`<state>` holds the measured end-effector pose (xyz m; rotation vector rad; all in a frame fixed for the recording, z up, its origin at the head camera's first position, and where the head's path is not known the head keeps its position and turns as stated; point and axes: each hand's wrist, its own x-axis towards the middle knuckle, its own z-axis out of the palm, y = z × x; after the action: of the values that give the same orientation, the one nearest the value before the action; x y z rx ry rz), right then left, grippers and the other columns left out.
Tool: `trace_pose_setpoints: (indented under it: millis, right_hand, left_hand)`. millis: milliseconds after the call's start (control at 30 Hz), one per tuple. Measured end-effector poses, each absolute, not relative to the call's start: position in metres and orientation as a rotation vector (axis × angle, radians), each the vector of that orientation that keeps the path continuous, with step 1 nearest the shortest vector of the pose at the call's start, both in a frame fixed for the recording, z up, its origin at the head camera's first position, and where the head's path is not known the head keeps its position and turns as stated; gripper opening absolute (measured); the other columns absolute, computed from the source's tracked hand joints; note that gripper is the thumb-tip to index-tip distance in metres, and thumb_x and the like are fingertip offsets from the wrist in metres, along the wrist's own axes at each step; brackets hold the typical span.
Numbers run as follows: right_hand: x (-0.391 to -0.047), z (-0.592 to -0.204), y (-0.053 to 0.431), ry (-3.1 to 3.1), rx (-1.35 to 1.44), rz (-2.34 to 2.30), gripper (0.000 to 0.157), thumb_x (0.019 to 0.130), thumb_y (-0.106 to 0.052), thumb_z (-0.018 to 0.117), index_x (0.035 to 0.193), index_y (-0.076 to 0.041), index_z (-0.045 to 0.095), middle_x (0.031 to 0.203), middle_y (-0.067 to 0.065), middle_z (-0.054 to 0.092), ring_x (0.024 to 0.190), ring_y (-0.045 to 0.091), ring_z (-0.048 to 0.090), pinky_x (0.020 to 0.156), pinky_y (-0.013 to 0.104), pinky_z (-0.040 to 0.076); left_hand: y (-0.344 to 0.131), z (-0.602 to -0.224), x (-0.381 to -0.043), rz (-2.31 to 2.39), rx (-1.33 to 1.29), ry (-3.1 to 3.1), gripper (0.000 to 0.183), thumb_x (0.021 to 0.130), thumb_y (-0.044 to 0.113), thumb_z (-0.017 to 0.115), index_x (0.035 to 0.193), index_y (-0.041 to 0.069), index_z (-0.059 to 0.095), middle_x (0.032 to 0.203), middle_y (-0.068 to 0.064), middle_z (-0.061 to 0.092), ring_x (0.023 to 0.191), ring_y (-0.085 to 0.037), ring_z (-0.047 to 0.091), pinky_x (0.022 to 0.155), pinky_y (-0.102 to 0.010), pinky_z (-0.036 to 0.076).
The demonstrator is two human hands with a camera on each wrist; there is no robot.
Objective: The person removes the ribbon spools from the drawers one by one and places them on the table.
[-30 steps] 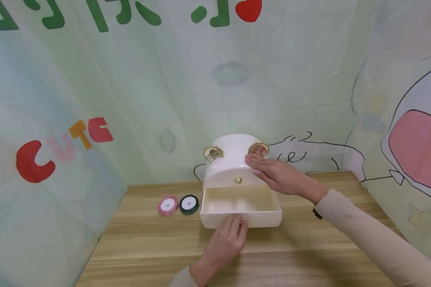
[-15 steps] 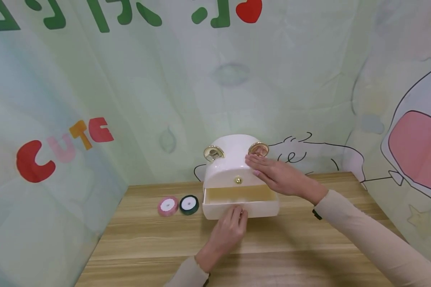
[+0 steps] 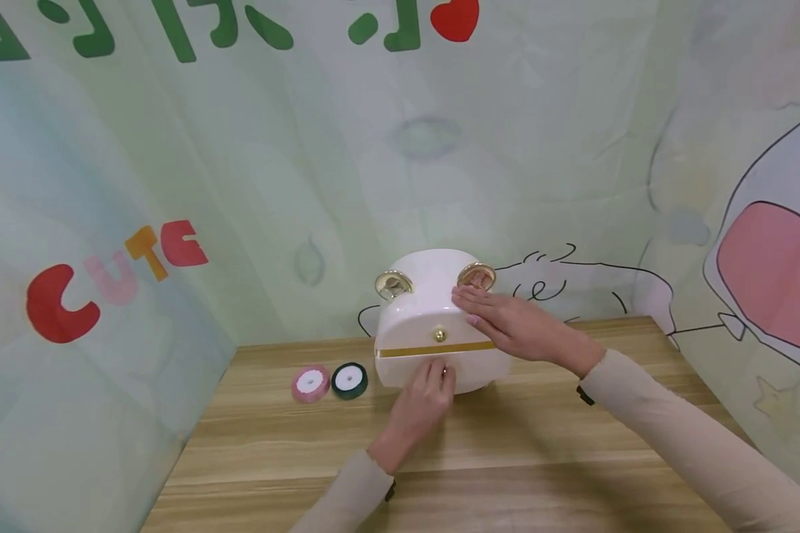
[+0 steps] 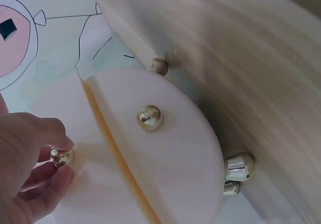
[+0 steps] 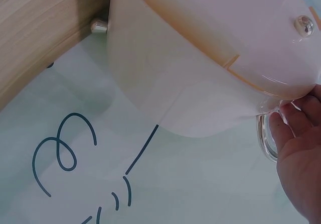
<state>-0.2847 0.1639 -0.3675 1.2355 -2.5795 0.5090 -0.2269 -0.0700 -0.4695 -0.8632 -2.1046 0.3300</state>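
A glossy white drawer box stands on the table, with two gold-rimmed round ears on top. Its middle drawer sticks out slightly, leaving a narrow yellowish gap above it. My left hand pinches that drawer's gold knob between thumb and fingers. The lower drawer's gold knob shows in the left wrist view. Above, the upper drawer's knob is untouched. My right hand rests on the box's top right with straight fingers, just below the right ear.
Left of the box lie a pink ribbon spool and a dark green ribbon spool. Gold feet hold the box off the wooden table. A printed cloth backdrop hangs close behind and at the sides.
The middle drawer has slid inward from well pulled out to nearly closed, my left hand moving forward with its knob. My right hand has stayed on the box top.
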Motion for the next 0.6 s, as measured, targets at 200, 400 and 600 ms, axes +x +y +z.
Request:
trace_pose_setpoints:
  millis: [200, 400, 600]
  right_hand:
    - [-0.286, -0.368, 0.163, -2.559, 1.247, 0.500, 0.048, 0.112, -0.025, 0.047, 0.157, -0.007, 0.047, 0.166, 0.010, 0.045, 0.154, 0.031, 0.043, 0.123, 0.052, 0.040]
    - [-0.286, -0.366, 0.163, -2.562, 1.241, 0.501, 0.048, 0.112, -0.025, 0.048, 0.156, -0.007, 0.048, 0.165, 0.010, 0.045, 0.154, 0.031, 0.043, 0.123, 0.052, 0.040]
    - [-0.284, -0.365, 0.162, -2.573, 1.231, 0.516, 0.048, 0.112, -0.025, 0.048, 0.156, -0.007, 0.048, 0.165, 0.010, 0.045, 0.154, 0.030, 0.043, 0.123, 0.051, 0.040]
  left_hand:
    - [-0.069, -0.471, -0.239, 0.306, -0.857, -2.082, 0.029, 0.108, 0.003, 0.044, 0.106, 0.004, 0.073, 0.105, -0.011, 0.071, 0.096, -0.020, 0.071, 0.086, -0.025, 0.062]
    - [-0.068, -0.471, -0.245, 0.253, -0.858, -2.101, 0.052, 0.109, -0.001, 0.022, 0.106, 0.003, 0.074, 0.103, -0.011, 0.071, 0.093, -0.020, 0.069, 0.085, -0.025, 0.061]
    - [-0.068, -0.472, -0.248, 0.232, -0.866, -2.106, 0.011, 0.094, 0.005, 0.073, 0.105, 0.002, 0.073, 0.101, -0.011, 0.071, 0.092, -0.019, 0.068, 0.086, -0.025, 0.061]
